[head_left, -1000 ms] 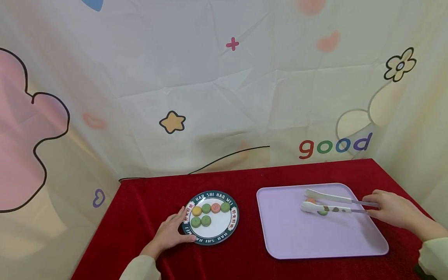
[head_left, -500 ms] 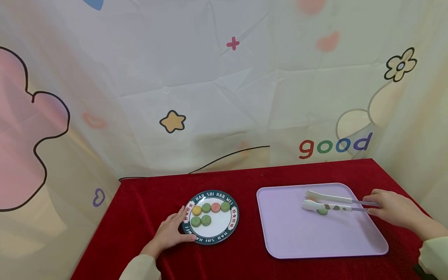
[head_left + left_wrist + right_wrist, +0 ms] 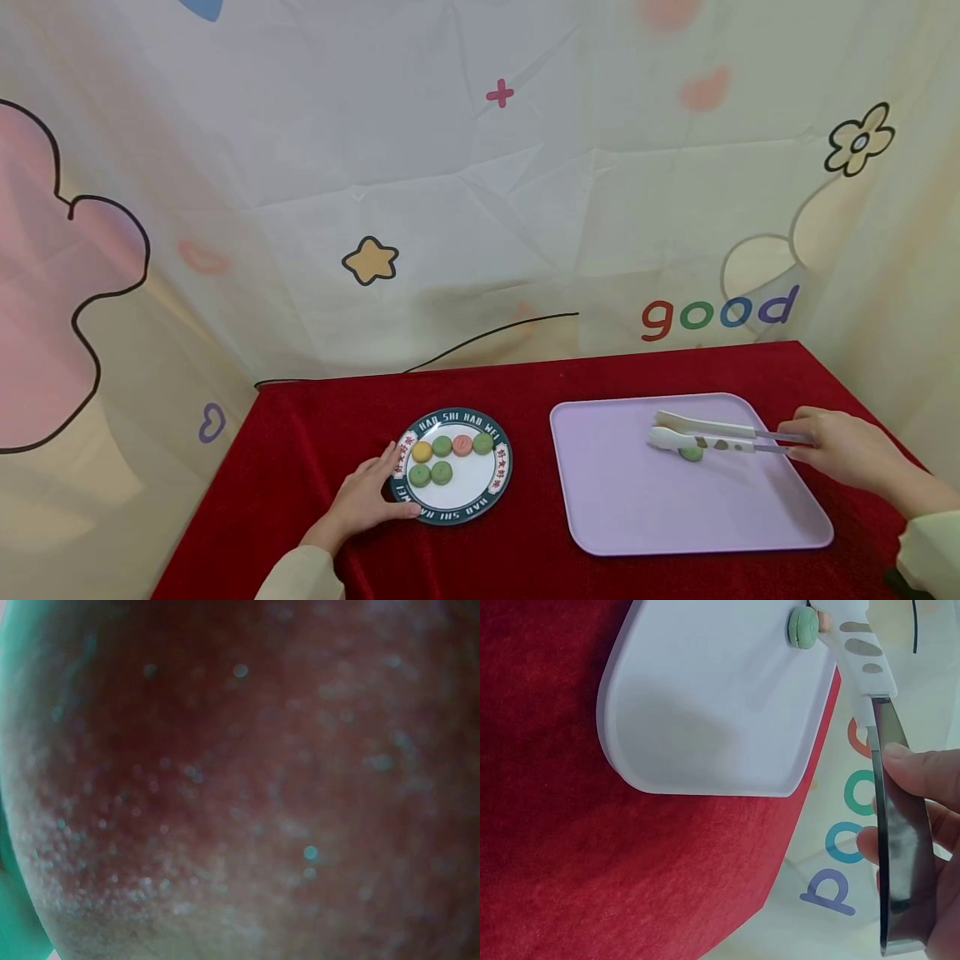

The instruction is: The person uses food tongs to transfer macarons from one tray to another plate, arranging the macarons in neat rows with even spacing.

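My left hand (image 3: pixel 363 496) rests at the left side of a round plate (image 3: pixel 467 492) with a dark green lettered rim, fingers and thumb spread along that rim. Several macarons lie on the plate: green ones, a yellow one (image 3: pixel 422 452) and a pink one (image 3: pixel 462 445). On the right, my right hand (image 3: pixel 847 450) grips metal tongs (image 3: pixel 720 444) with white, spotted ends, low over the lilac tray (image 3: pixel 645 508). Between the tong ends shows a bit of a pinkish-orange macaron (image 3: pixel 825 621), mostly hidden from the head view. Right beside them sits a green macaron (image 3: pixel 691 455).
Red cloth (image 3: pixel 528 533) covers the table, with a strip of it between plate and tray. A printed curtain (image 3: pixel 465 208) hangs close behind the table's back edge. The left wrist view is a reddish blur.
The tong ends have drawn closer together around the pinkish-orange macaron, which the head view now hardly shows. My left hand and the plate have stayed put.
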{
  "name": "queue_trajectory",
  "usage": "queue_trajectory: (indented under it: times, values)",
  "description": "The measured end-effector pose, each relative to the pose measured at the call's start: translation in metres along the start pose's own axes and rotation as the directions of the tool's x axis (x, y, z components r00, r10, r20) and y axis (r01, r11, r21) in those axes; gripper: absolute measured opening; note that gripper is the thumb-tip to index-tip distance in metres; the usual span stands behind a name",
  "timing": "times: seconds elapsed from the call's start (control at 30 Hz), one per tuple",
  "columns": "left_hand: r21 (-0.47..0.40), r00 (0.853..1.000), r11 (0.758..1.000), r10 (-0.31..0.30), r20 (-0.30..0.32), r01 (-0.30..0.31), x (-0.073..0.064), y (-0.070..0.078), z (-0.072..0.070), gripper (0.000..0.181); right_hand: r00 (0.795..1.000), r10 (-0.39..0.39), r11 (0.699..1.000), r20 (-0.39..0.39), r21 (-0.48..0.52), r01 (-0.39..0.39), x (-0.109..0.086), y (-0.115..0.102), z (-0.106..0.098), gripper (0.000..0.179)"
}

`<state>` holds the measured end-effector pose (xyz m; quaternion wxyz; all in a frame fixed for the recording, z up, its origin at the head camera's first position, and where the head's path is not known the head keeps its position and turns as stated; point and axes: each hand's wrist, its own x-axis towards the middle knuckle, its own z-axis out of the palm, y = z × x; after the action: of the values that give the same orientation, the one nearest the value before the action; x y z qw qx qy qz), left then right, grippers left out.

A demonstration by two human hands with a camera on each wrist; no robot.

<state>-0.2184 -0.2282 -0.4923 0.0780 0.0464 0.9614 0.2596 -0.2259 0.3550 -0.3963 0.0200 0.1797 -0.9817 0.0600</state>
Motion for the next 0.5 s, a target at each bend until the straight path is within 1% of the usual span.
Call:
queue_trajectory:
  times: [0.4,0.5]
  values:
    - [0.007,1.000,1.000,0.000,-0.003,0.000,-0.0005,0.0005,-0.0006,0.103,1.000,0.000,1.000,-0.010,-0.008,0.000,0.0017,-0.0011,-0.0016,0.019]
    - [0.007,1.000,1.000,0.002,-0.004,-0.002,-0.0004,0.0002,-0.0006,0.102,1.000,-0.013,1.000,-0.017,-0.011,0.013,0.0021,-0.0014,-0.0022,0.017]
